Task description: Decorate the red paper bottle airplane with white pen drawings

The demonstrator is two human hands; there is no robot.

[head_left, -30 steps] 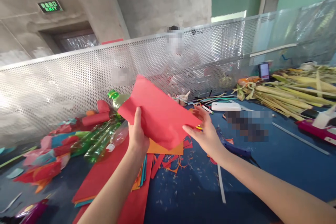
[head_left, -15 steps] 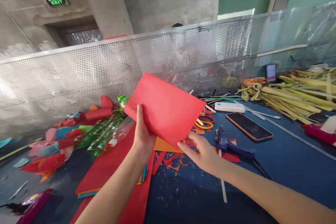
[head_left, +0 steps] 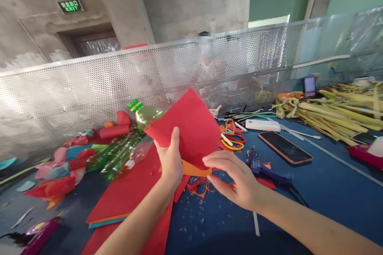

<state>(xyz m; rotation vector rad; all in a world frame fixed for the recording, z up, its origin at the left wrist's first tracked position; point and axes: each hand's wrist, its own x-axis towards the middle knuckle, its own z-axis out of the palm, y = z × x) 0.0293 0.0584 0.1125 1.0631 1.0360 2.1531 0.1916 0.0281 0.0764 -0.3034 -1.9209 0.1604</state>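
A sheet of red paper [head_left: 194, 125] is raised above the table, bent, with one corner pointing up. My left hand [head_left: 170, 161] grips its lower left part, thumb across the front and the other fingers hidden behind. At the sheet's lower right edge is my right hand [head_left: 236, 179], thumb and fingers apart. Its fingertips are close to the paper; whether they touch it I cannot tell. Under the hands lie orange paper [head_left: 193, 168] and red and orange scraps [head_left: 201, 191]. A stack of red sheets [head_left: 122, 197] rests below my left forearm.
Green plastic bottles [head_left: 115, 159] and crumpled coloured paper [head_left: 61, 167] lie to the left. On the right are a blue glue gun [head_left: 266, 171], a phone [head_left: 285, 147], a white device [head_left: 263, 125] and corn husks [head_left: 326, 113]. Behind stands a perforated metal screen [head_left: 98, 83], with people beyond.
The red paper has turned and bent, its top corner swinging right and up. My right hand has let go of the lower corner and its fingers have spread. More of the green-capped bottle shows.
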